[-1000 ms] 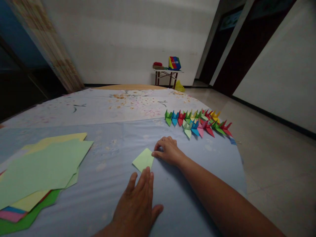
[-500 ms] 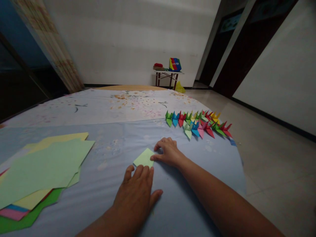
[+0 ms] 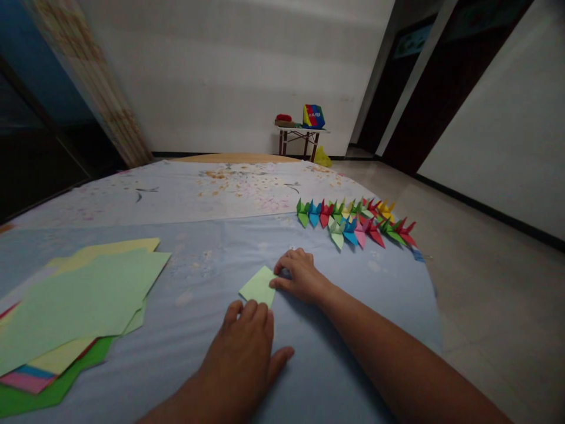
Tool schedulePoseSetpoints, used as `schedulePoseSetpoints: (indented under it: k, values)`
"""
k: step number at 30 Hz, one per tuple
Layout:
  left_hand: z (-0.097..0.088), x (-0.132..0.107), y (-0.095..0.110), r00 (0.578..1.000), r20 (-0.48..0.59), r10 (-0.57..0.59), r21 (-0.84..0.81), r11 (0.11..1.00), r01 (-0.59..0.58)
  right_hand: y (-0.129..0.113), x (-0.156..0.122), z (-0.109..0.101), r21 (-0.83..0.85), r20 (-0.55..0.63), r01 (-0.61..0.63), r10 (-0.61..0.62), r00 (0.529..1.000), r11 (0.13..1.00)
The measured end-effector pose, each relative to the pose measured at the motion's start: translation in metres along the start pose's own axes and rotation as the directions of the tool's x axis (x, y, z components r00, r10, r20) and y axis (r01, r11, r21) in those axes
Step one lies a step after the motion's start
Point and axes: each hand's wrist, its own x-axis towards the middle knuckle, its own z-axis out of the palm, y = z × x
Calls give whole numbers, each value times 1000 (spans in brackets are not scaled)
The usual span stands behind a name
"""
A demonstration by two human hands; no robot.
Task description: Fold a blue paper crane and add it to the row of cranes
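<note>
A small folded square of pale green paper (image 3: 256, 286) lies flat on the blue cloth in front of me, one corner pointing away. My left hand (image 3: 247, 341) rests at its near edge, fingertips on the paper, fingers stretched and thumb spread out to the right. At the right corner, my right hand (image 3: 300, 274) grips the paper with thumb and index finger curled together. The fingers cover the near edge and right corner of the square.
Loose sheets of coloured paper (image 3: 83, 294) are piled at the left. Several folded paper cranes (image 3: 359, 232) stand in rows at the right back, near the table's rounded edge. Against the wall is a small stand (image 3: 302, 130) bearing a colourful box (image 3: 313, 116).
My left hand has slid slightly back toward me along the paper, showing a little more of its near part. The right hand stays at the corner, almost unmoved.
</note>
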Motion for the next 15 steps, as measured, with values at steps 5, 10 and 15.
schedulePoseSetpoints:
  k: [5,10,15]
  values:
    - [-13,16,-71,964,-231,-131,-111,988,107,0,1,-1,-19,8,29,-29,1000,999]
    - [0,20,-103,996,-58,-75,-223,973,60,2,2,1,-38,-8,69,-69,998,997]
    - [1,20,-102,999,-22,-39,-336,942,29,0,2,-2,-67,-40,110,-112,993,992]
